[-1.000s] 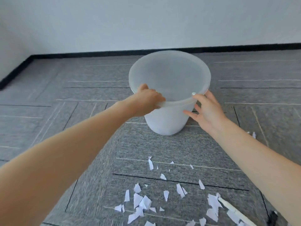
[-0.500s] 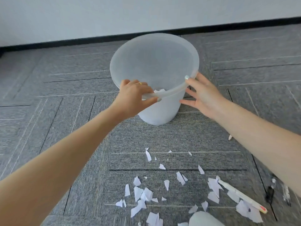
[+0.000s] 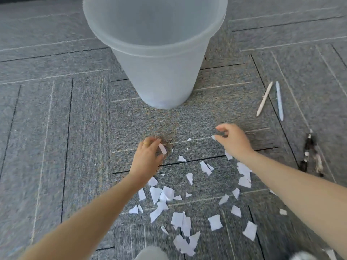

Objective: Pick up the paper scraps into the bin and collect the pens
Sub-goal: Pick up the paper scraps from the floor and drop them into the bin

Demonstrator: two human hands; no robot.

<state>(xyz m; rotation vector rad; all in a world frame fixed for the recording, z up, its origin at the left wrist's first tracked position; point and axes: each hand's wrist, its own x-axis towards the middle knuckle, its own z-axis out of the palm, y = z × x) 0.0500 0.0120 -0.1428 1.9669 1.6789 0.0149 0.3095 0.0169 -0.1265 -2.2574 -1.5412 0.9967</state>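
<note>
A translucent white bin (image 3: 159,68) stands upright on the grey carpet, just beyond both hands. Several white paper scraps (image 3: 180,220) lie scattered on the carpet between my forearms. My left hand (image 3: 148,156) pinches one small scrap (image 3: 162,148) at the near-left of the bin. My right hand (image 3: 232,139) has thumb and forefinger closed on a tiny scrap (image 3: 213,137). A white pen (image 3: 264,99) and a pale blue pen (image 3: 279,101) lie side by side to the right. Two dark patterned pens (image 3: 310,154) lie further right, blurred.
Grey carpet tiles (image 3: 56,128) with dark seams cover the floor all around. A grey rounded shape, probably my knee (image 3: 152,254), shows at the bottom edge, and another blurred pale shape (image 3: 302,256) at bottom right.
Both hands left the bin's rim and came down to the carpet, each now pinching a scrap. The view has tilted downward and moved closer, bringing the pens at the right into sight.
</note>
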